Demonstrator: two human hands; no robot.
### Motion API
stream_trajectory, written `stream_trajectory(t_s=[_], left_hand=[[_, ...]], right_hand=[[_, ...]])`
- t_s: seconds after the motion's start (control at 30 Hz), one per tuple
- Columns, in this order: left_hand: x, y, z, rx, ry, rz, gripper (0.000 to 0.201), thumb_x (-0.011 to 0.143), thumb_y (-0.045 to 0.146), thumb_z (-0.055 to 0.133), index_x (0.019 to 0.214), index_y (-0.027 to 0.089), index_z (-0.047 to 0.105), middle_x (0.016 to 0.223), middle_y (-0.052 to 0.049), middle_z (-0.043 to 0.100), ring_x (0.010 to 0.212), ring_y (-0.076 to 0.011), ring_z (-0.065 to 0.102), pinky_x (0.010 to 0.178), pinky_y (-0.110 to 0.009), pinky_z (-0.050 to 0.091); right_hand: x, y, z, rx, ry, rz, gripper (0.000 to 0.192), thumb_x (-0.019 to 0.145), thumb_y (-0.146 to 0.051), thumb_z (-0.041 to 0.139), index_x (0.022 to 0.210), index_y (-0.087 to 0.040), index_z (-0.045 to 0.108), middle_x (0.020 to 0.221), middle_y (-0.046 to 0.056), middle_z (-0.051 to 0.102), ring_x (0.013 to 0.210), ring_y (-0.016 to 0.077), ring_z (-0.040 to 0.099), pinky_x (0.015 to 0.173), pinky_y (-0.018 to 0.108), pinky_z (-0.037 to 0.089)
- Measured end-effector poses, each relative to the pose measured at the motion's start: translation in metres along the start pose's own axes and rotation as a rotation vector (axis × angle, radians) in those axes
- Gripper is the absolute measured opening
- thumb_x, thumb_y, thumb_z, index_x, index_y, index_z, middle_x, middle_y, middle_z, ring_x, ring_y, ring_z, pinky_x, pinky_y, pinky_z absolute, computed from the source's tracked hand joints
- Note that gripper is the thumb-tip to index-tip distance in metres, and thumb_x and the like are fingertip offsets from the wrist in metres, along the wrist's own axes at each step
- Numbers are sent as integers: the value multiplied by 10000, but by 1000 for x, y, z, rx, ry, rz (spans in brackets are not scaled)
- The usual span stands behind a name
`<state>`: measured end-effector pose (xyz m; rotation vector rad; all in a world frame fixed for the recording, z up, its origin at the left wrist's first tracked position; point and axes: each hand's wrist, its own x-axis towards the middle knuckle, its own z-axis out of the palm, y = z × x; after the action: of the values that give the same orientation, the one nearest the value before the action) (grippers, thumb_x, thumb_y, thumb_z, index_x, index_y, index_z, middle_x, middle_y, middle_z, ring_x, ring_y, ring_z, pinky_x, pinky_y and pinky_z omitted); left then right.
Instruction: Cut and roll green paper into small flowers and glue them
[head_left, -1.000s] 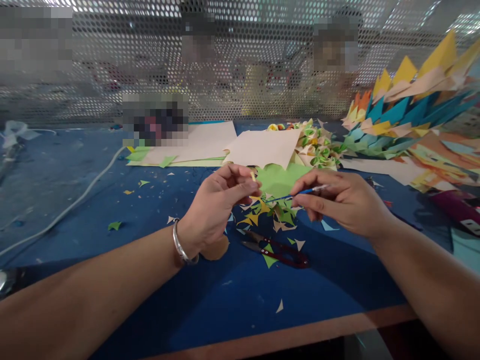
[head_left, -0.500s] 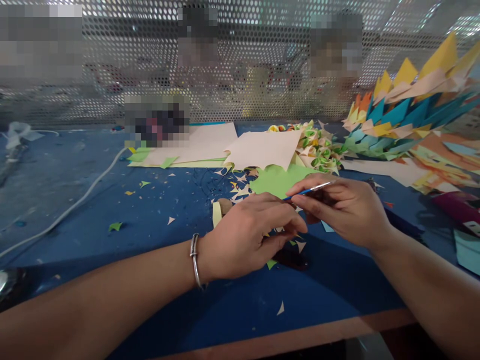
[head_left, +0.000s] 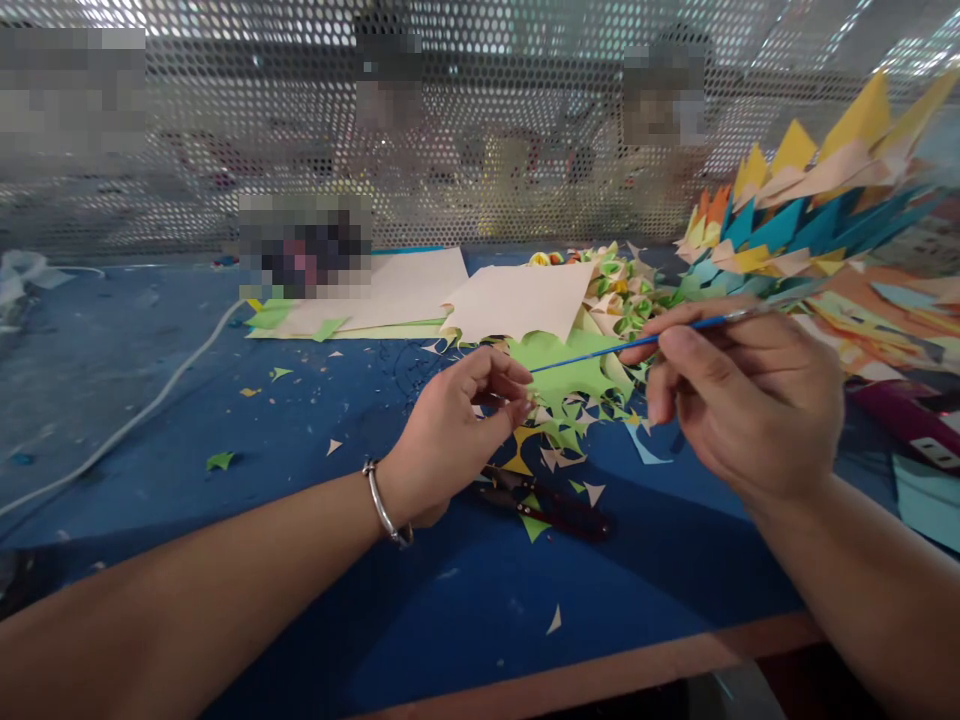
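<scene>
My right hand point(head_left: 757, 400) grips a thin paintbrush point(head_left: 600, 352) with a blue handle and a metal collar. Its bristle end points up to the right, and the handle's tip reaches the fingertips of my left hand point(head_left: 457, 425). Those fingers are curled, thumb and forefinger pressed together around something small and pale, too little to name. A silver bangle point(head_left: 384, 505) circles the left wrist. Just below this hand lie dark red-handled thread snips point(head_left: 566, 508), partly over a green paper scrap point(head_left: 534, 525).
Cut pink sheets point(head_left: 517, 300) and a green sheet point(head_left: 562, 365) lie ahead among paper scraps. Rolled paper pieces point(head_left: 626, 300) are heaped behind. Pointed folded-paper work point(head_left: 817, 220) stands at right, near a purple object point(head_left: 907, 420). A white cable point(head_left: 165, 390) crosses the blue table point(head_left: 300, 600).
My hands have drawn apart: the right moved right with the paintbrush, the left moved left. More of the brush handle, the snips and the scraps now show between them.
</scene>
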<state>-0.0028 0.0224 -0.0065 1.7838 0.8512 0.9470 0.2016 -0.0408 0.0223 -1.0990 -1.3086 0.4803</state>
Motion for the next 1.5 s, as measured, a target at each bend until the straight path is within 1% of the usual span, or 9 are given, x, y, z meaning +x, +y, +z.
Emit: stream_trajectory(t_s=[0.17,0.23,0.3,0.5,0.73,0.9,0.97,1.1,1.5], left_hand=[[5,-4,0,-363,98,-222,153,773,170,750,879,193,643,759,4,675,722,-118,657,709,-246,536],[4,-3,1,-447,101,-271,133,770,181,764,853,183,660,769,1,676,721,-111,652,728,-244,535],[2,-1,3,-515,84,-295,116,775,182,769,841,175,674,773,3,674,719,-104,644,737,-239,529],[-5,5,7,-670,47,-316,132,774,153,781,865,162,685,776,15,686,744,-88,648,744,-213,497],[-7,8,7,-751,13,-385,184,778,154,792,885,163,643,765,14,714,760,-93,673,692,-194,454],[-9,10,6,-801,-26,-413,174,782,154,791,823,160,622,756,8,732,756,-97,688,703,-196,459],[-9,10,6,-820,-42,-428,156,814,223,775,794,153,637,764,-9,741,772,-114,699,733,-216,482],[-9,7,5,-822,-63,-466,250,835,387,758,806,149,683,779,-39,762,787,-147,712,741,-248,506],[-8,9,4,-699,-142,-424,165,848,279,741,750,159,682,772,-14,754,707,-94,663,704,-216,489]], right_hand=[[3,-3,2,143,51,54,57,900,-271,669,858,-234,681,763,20,697,407,108,548,336,289,366],[4,-1,3,172,27,101,54,896,-268,674,855,-233,676,731,9,692,395,105,540,326,275,357],[3,3,4,176,-8,143,61,898,-279,679,866,-227,675,709,3,687,399,100,543,334,262,360],[3,13,8,195,-66,190,104,914,-299,680,896,-198,670,797,19,721,377,68,544,345,231,378],[2,18,11,257,-74,228,70,901,-267,701,913,-199,692,782,18,736,375,68,558,357,213,404],[1,18,13,264,-61,265,81,887,-273,716,899,-199,686,760,23,745,381,73,560,362,207,406],[2,18,13,265,-61,269,89,884,-280,719,892,-198,683,761,23,746,382,74,562,361,207,403],[1,19,12,268,-68,275,97,888,-289,714,896,-198,680,777,27,752,381,74,558,356,210,401],[2,19,9,281,-113,249,76,895,-269,713,907,-200,682,740,0,731,381,75,570,360,204,422]])
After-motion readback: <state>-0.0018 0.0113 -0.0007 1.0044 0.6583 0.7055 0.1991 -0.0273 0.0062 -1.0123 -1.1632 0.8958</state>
